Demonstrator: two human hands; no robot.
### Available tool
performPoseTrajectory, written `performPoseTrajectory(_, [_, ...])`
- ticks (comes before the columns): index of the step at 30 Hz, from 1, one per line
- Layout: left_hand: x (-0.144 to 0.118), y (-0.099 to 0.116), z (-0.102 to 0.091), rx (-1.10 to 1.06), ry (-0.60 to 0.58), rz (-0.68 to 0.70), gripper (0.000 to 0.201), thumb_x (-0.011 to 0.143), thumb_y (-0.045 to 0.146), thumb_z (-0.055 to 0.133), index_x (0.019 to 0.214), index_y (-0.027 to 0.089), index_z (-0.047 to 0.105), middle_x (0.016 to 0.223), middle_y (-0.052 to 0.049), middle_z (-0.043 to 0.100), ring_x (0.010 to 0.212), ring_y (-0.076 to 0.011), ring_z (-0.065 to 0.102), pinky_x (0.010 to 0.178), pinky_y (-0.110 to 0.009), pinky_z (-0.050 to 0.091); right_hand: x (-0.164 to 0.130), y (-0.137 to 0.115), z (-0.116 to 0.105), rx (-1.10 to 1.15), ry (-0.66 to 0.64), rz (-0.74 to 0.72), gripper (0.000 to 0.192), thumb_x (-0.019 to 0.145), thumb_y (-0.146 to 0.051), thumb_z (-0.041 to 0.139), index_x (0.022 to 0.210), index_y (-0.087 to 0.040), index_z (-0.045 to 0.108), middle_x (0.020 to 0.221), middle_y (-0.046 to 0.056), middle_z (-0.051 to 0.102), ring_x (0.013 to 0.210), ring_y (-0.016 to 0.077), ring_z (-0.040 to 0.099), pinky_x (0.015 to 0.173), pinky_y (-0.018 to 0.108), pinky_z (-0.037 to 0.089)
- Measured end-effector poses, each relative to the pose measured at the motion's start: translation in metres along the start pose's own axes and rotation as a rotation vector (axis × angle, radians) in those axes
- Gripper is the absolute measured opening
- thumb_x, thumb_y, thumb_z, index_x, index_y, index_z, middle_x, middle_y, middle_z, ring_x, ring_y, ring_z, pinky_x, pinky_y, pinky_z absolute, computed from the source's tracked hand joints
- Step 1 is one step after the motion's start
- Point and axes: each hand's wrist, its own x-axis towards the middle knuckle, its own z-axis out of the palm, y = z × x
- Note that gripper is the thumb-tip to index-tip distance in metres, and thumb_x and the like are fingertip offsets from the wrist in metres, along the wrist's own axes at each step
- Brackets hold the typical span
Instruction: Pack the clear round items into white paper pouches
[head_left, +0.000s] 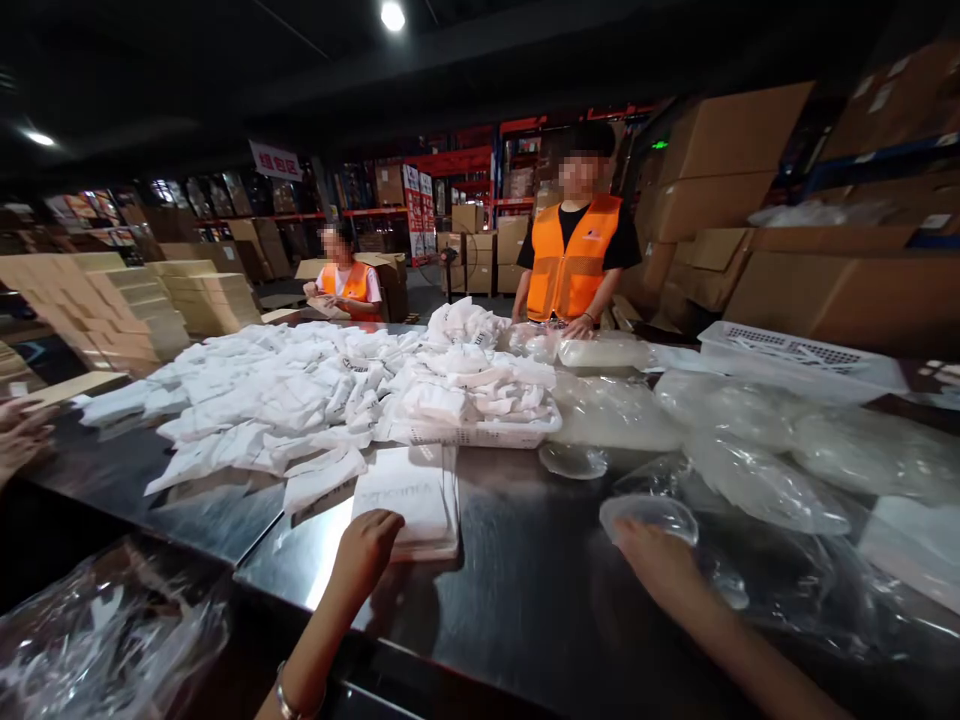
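Note:
My left hand point(369, 545) is closed at the near left corner of a flat stack of white printed bags point(409, 490), its fingers pinched on the top bag's edge. My right hand point(654, 560) grips a translucent, shallow oval piece point(656, 515) above the table's right side. Beside it, several similar clear pieces in plastic film point(765, 490) lie heaped. Behind the stack, a white perforated basket point(487, 436) is piled with crumpled white packets. A large loose heap of white packets point(270, 390) spreads to its left.
A metal table point(517, 580) spans the front. Clear plastic film point(112, 630) bulges at lower left. Another person's hand point(22, 435) shows at the left edge. Two people in orange vests point(574, 260) are across the table. A white crate point(802, 365) stands at back right.

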Motion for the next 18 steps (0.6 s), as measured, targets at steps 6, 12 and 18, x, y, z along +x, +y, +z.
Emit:
performPoseTrajectory(6, [-0.008,0.006,0.005,-0.002,0.087,-0.131,0.031,0.094,0.017,0.037,0.09,0.02,0.067,0.078,-0.005,0.063,0.068,-0.0171,0.061,0.061,-0.025,0.043,0.034,-0.152,0.039,0.241,-0.28,-0.617,0.038,0.09,-0.017,0.047,0.126,-0.014,0.059,0.133,0.013,0.057,0.128,0.0272,0.049,0.107,0.045,0.039])
performPoseTrajectory(12, [-0.012,0.003,0.025,-0.042,0.175,-0.172,0.028,0.088,0.015,0.043,0.106,0.017,0.064,0.103,-0.011,0.07,0.092,-0.0208,0.066,0.078,-0.028,0.049,0.065,-0.22,0.086,0.457,-0.449,-0.755,0.033,0.094,-0.018,0.044,0.122,-0.014,0.062,0.131,0.009,0.059,0.132,0.0205,0.045,0.113,0.042,0.032])
performPoseTrajectory(18, [0.003,-0.021,0.0,0.044,0.376,-0.527,0.035,0.095,0.026,0.034,0.097,0.014,0.067,0.088,-0.012,0.074,0.076,-0.0208,0.068,0.063,-0.026,0.045,0.064,-0.222,0.101,0.447,-0.487,-0.77,0.034,0.094,-0.014,0.042,0.119,-0.018,0.064,0.132,0.006,0.059,0.13,0.018,0.046,0.113,0.041,0.033])
